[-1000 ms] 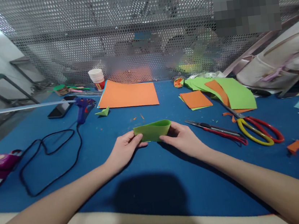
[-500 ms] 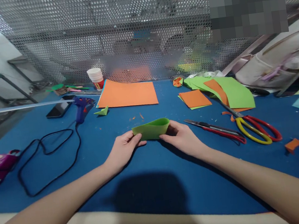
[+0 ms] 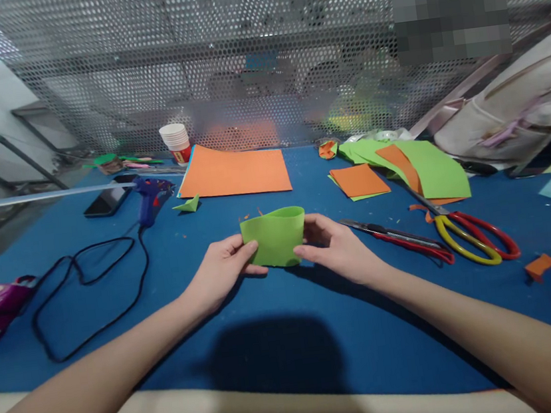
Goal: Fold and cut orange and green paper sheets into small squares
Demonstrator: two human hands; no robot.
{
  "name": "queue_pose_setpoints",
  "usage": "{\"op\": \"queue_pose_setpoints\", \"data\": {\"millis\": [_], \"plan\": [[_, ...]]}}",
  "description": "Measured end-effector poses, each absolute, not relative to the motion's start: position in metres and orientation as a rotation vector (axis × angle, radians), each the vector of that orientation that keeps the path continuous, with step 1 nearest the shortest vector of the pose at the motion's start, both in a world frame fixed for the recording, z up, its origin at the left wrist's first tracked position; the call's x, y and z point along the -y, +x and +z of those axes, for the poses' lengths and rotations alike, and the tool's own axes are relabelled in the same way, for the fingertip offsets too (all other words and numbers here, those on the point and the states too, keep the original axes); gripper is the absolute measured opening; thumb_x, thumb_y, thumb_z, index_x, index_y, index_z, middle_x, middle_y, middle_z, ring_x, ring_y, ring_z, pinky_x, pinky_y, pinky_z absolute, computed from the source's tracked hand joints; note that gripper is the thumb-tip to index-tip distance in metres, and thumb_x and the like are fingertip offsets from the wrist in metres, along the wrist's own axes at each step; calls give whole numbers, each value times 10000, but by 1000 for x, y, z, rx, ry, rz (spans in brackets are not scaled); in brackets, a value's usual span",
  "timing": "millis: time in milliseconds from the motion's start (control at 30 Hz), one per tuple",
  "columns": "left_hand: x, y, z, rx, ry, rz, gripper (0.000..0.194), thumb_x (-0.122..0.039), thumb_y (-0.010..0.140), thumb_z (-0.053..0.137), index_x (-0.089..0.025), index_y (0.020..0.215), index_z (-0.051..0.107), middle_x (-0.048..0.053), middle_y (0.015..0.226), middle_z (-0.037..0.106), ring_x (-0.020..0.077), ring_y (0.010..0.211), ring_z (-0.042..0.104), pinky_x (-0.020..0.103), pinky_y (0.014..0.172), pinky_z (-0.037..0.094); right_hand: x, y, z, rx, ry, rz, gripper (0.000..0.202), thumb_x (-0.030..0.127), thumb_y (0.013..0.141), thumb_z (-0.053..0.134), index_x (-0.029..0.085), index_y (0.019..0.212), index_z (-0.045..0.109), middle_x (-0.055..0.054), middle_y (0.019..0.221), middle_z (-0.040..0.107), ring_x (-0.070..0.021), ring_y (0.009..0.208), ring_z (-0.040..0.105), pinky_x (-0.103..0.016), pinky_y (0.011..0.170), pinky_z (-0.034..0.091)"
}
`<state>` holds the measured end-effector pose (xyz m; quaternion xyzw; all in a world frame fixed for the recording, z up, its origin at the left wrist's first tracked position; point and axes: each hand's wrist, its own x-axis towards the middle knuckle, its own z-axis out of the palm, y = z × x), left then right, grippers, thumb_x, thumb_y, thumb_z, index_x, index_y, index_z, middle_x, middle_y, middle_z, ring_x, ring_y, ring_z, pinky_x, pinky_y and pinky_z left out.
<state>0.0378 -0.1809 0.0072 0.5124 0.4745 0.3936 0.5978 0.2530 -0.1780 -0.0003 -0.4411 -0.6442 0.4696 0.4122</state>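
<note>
Between my hands a bent piece of green craft paper stands upright, folded over on itself with a rounded bend at its right side. My left hand pinches its left edge, thumb on the near face. At the bend, my right hand holds the right side, with the thumb on the near lower corner and the fingers behind. Small orange scraps lie on the blue table just beyond the paper.
A glue gun with its black cord lies left, near a phone. An orange sheet and paper cups stand behind. Right lie a cutter, scissors, orange squares and green sheets.
The green paper has tilted up, so more of its near face shows. Both hands keep hold of it and have shifted only slightly.
</note>
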Motion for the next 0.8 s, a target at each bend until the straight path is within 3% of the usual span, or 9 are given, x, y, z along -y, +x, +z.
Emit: {"op": "queue_pose_setpoints", "data": {"millis": [200,400,533,800], "plan": [[188,39,25,-1069,1234,763,297,-407,725,739,-136,845,728,43,839,720,208,834,701,338,741,615,178,262,26,1631,-1118,1101,397,459,802,653,198,1101,617,-93,1110,705,-220,1004,645,-359,865,506],[202,46,37,-1025,1264,579,168,-304,753,673,-144,762,728,20,751,711,138,653,667,272,654,594,190,263,50,1987,-1179,1029,268,434,816,617,218,918,739,-32,920,744,-203,837,657,-300,727,504],[209,50,41,-1006,1235,504,145,-294,736,676,-157,727,723,21,726,716,147,646,669,263,629,582,196,262,51,2048,-1174,1115,251,381,841,580,200,785,745,-13,756,717,-166,687,615,-258,596,467],[211,50,39,-1013,1177,471,107,-272,727,657,-166,719,668,9,696,700,128,576,656,228,563,542,193,261,43,2026,-1229,1183,254,377,827,583,190,743,732,5,664,666,-127,590,531,-247,542,413]]}}
